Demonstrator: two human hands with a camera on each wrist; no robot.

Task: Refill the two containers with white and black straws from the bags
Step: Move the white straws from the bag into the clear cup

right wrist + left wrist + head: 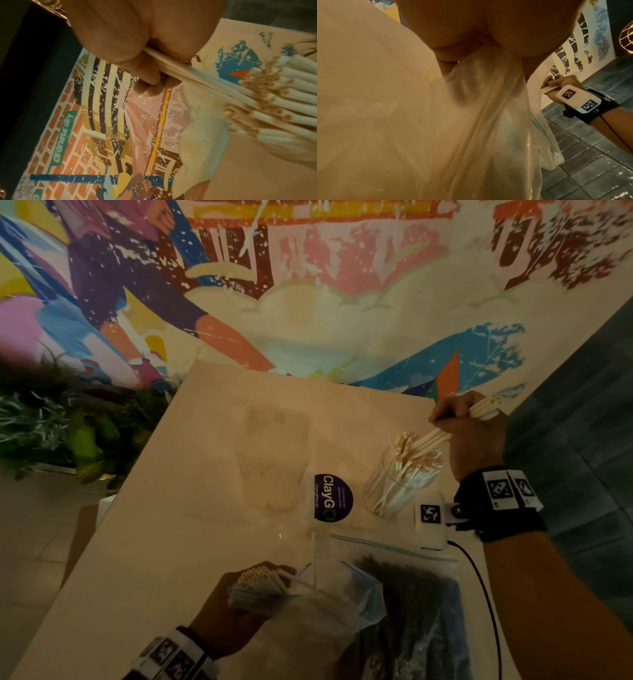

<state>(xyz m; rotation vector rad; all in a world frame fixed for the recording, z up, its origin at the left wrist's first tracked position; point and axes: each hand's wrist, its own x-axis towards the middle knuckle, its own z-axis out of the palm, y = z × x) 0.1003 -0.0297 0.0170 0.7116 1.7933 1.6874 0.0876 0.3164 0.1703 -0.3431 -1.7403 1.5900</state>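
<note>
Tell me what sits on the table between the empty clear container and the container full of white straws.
In the head view, a small stand with a round purple ClayGo sticker sits between the empty container and the straw-filled one.

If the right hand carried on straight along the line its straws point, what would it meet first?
Most likely the white straws already standing in the clear container; the right hand angles its small bunch down into them. Depth is unclear.

A pale counter (205, 474) carries everything. A clear container of white straws (397, 477) stands on it as the landmark. Just left of it stands a clear stand with a round purple ClayGo sticker (333, 497). Further left lies a faint, see-through empty container (274, 457). Nearer the viewer than the straw container lies a zip bag of black straws (411, 604).
</note>
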